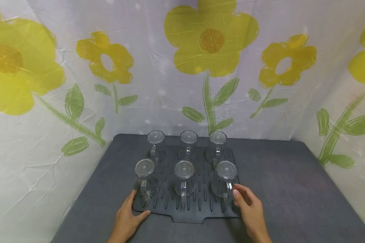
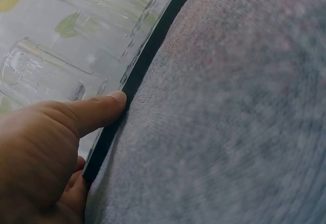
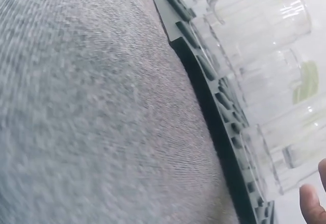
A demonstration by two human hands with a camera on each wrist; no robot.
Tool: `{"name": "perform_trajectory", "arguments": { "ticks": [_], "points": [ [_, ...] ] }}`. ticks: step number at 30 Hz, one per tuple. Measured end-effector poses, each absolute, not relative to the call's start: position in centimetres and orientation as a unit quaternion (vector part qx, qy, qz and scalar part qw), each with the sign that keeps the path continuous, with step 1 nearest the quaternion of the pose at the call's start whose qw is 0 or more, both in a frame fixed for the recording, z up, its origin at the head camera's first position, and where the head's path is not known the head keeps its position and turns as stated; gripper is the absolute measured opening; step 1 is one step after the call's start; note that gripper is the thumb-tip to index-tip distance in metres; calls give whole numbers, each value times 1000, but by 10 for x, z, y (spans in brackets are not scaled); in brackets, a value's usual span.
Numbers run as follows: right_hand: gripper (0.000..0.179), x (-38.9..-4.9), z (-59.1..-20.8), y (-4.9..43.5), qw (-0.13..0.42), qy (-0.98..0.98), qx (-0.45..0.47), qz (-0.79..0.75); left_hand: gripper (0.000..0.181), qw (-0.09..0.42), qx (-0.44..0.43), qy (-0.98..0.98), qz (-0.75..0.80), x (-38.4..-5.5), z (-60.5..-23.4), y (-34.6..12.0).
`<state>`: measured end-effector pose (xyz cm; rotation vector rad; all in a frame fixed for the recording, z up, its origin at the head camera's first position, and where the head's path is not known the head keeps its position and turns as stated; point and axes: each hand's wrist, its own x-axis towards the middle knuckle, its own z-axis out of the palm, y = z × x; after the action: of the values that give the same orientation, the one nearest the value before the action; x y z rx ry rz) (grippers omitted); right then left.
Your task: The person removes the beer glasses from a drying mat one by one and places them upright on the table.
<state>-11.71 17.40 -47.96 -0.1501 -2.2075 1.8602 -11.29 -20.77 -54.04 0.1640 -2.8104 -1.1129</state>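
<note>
Dark table [image 1: 280,175]: 6 upturned mugs [image 1: 184,169] on mat [image 1: 187,216].

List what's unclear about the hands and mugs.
- Right hand: right wrist view, mostly cut off by the right edge.
- Left hand: left wrist view, most fingers hidden by the hand itself.
- Front-right mug: head view, contact with right fingertips too small to tell.
</note>
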Motion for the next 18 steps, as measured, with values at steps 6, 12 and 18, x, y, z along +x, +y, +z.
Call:
{"name": "perform_trajectory", "arguments": {
  "ticks": [6,12,18],
  "points": [
    [31,-120,-484,170,103,-749,-53,652,103,48,65,-929,-362,-114,-540,-207],
    [36,-122,-486,167,69,-742,-55,665,102,53,61,-928,-363,-115,-538,-207],
    [34,-121,-491,163,58,-723,-57,686,101,41,69,-931,-357,-114,-538,-207]
  ]
}}
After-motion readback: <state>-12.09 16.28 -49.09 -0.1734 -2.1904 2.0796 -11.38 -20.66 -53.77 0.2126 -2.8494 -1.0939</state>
